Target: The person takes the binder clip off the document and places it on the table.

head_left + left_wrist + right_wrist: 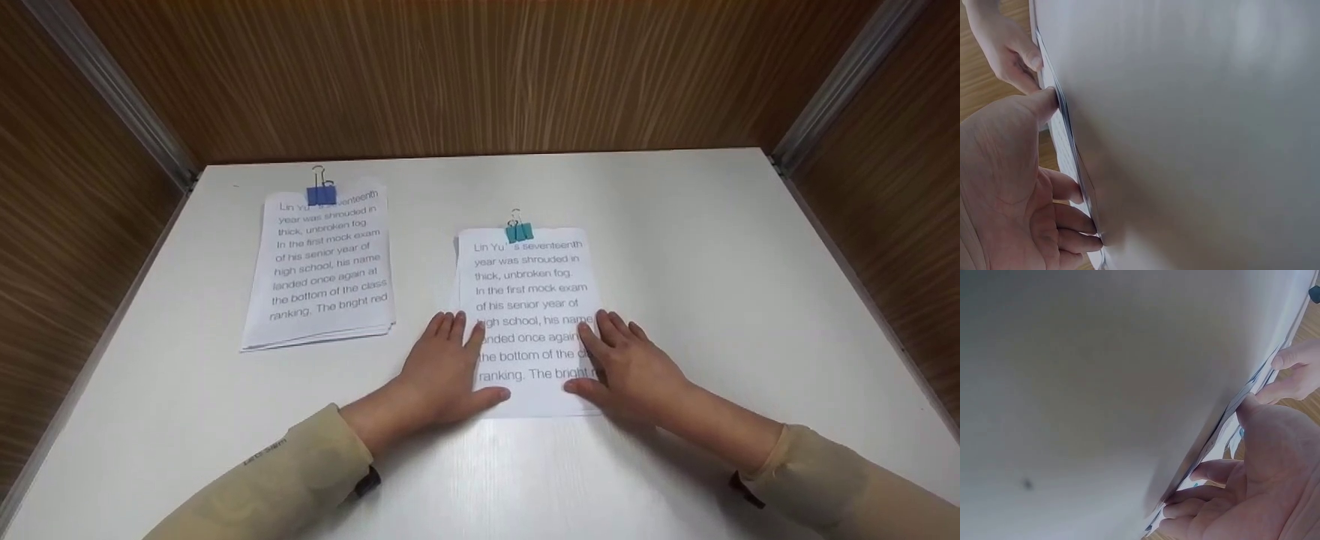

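A stack of printed sheets (529, 291) lies in the middle of the white table, its top edge gripped by a teal binder clip (519, 232). My left hand (444, 367) rests along the left edge of this stack, thumb reaching over the lower corner. On the opposite edge lies my right hand (639, 369), with its thumb and a finger over the paper. Both hands have their fingers extended and touch the sheets at the sides. In the left wrist view, the fingers (1075, 220) meet the paper's edge; the right wrist view shows fingers (1185, 500) along the other edge.
To the left lies a second stack of printed sheets (326, 262) under a blue binder clip (321, 196), its lower edges slightly uneven. Brown wood-grain panels (480, 82) enclose the white table (697, 247) at the back and sides.
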Motion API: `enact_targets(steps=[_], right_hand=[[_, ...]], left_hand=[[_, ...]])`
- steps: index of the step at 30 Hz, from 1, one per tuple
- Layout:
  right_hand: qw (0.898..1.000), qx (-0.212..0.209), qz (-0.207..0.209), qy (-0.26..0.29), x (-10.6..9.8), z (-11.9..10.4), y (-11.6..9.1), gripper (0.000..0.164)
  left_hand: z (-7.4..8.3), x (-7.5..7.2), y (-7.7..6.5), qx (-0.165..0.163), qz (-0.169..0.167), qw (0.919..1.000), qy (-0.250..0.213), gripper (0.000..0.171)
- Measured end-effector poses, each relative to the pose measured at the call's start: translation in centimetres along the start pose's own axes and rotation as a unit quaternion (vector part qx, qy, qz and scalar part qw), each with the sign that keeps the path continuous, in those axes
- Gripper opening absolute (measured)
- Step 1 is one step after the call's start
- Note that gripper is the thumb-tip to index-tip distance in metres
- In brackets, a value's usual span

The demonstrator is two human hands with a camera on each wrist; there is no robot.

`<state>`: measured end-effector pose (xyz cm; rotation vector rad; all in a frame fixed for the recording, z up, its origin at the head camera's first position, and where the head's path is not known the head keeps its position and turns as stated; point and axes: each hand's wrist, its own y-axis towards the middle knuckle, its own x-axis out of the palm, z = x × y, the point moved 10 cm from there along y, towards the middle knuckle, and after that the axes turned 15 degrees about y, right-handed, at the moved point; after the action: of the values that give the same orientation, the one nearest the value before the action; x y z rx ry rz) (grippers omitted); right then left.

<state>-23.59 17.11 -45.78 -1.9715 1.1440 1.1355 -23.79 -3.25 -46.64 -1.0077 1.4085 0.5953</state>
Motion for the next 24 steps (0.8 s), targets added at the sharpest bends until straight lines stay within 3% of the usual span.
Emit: enact_targets(steps=[17,24], right_hand=[[1.0,-0.013,0.014,-0.008,0.0,-0.6,-2.1,0.089],[1.0,-0.018,0.017,-0.006,0.2,-0.6,-2.1,0.09]], left_hand=[[1.7,-0.2,-1.5,0.006,0.012,0.9998,0.012,0.106],[1.1,-0.6,-1.2,0.003,0.026,0.9995,0.017,0.104]])
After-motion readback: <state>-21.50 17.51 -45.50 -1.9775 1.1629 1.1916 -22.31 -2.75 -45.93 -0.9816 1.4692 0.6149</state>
